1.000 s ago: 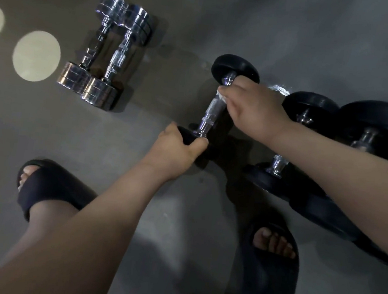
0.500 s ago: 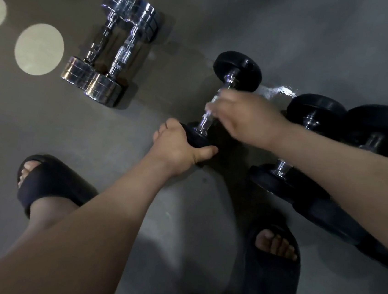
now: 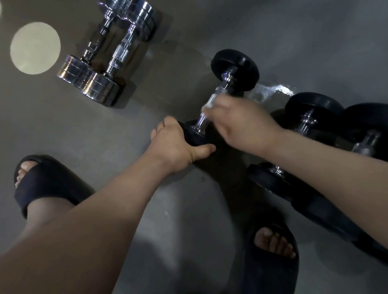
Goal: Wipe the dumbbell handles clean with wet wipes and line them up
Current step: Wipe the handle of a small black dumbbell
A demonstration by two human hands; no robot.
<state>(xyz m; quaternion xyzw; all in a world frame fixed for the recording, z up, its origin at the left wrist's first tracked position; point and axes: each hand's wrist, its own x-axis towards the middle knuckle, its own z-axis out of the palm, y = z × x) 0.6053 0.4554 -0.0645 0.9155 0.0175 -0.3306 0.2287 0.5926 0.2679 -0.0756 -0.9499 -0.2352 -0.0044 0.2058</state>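
Observation:
A small black dumbbell [image 3: 235, 66] with a chrome handle lies on the grey floor in the middle. My left hand [image 3: 176, 143] grips its near black head. My right hand [image 3: 240, 125] is curled round the handle's lower part, with a bit of white wet wipe [image 3: 208, 106] showing at the fingertips. Two chrome dumbbells [image 3: 107, 46] lie side by side at the upper left. Two larger black dumbbells [image 3: 312, 109] lie at the right, partly hidden by my right forearm.
My feet in black slides stand on the floor, the left one [image 3: 47, 184] at lower left and the right one [image 3: 271, 262] below the black dumbbells. A crumpled clear wrapper [image 3: 274, 89] lies behind the black dumbbells. Pale round light spots [image 3: 34, 47] mark the floor at left.
My right hand has slid down the handle from its upper end toward the near head. My left hand has kept its grip on the near head.

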